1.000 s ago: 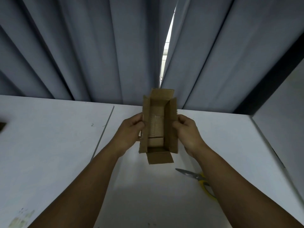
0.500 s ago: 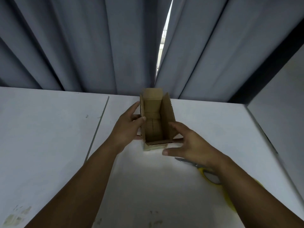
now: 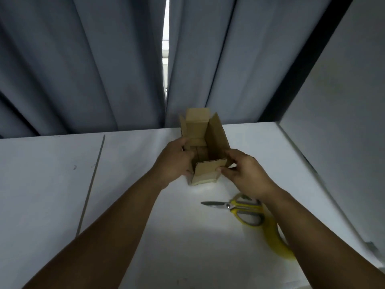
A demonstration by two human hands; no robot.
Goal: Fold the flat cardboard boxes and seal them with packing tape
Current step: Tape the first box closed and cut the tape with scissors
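Left hand (image 3: 177, 161), right hand (image 3: 246, 174) grip box (image 3: 206, 173) near table (image 3: 52, 174) far edge; scissors (image 3: 235, 207) nearby.

Plain brown cardboard box (image 3: 216, 138); scissors (image 3: 235, 207) with yellow-and-grey handles, silver blades; white table (image 3: 41, 184); unpatterned grey-blue curtain (image 3: 83, 69).
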